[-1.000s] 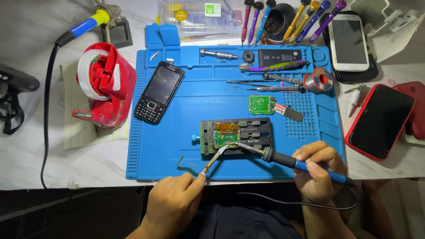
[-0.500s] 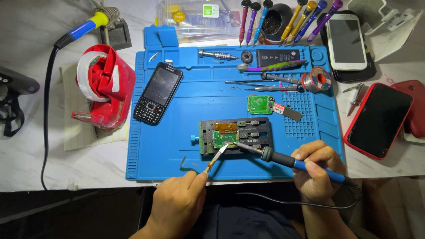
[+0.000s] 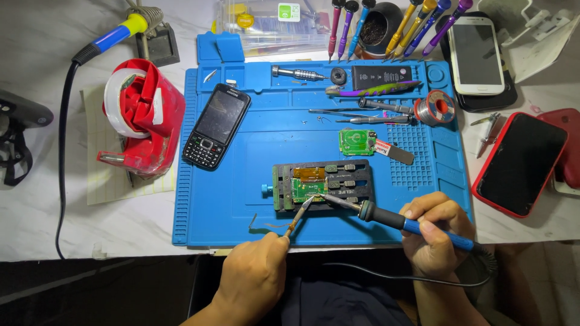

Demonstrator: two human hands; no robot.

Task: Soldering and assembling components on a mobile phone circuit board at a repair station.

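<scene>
Pinching tweezers [image 3: 300,216] in left hand [image 3: 252,279], soldering iron [image 3: 386,218] gripped in right hand [image 3: 434,236], both tips on 1 small, fragile circuit board [image 3: 307,188], best held by edges.

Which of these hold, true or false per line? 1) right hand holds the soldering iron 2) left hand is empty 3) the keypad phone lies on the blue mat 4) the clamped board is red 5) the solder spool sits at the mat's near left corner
1) True: the right hand grips the blue-handled soldering iron, its tip at the green circuit board.
2) False: the left hand holds tweezers aimed at that board.
3) True: the black keypad phone lies on the blue mat, left part.
4) False: the board in the dark holder is green.
5) False: the solder spool sits at the mat's far right.
</scene>
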